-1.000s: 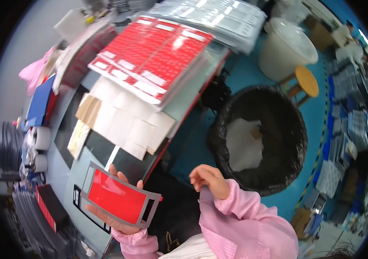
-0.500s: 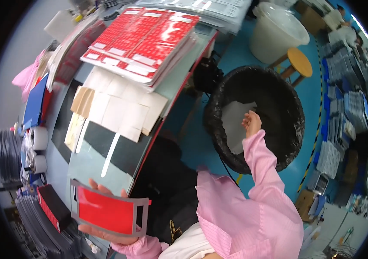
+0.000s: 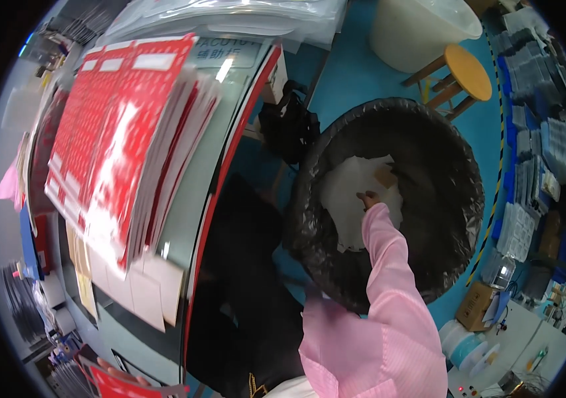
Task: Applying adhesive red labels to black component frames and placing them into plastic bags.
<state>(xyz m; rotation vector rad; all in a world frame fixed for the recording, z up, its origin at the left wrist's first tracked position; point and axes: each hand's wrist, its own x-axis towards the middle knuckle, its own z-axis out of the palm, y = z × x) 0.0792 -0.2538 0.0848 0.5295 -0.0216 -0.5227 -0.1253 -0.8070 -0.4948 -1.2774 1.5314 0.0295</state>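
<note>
Ideally, the left hand point(image 3: 122, 373) steadies the red panel point(image 3: 127, 389) it holds near the table's red edge point(image 3: 212, 209); the right hand point(image 3: 370, 199), grip indiscernible, clears the bin's rim point(image 3: 306, 186)

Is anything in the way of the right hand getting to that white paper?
Nothing visible. The right hand shows over the white paper in the black-lined bin; the brown scrap lies to one side. Whether hand and paper touch, I can't tell.
</note>
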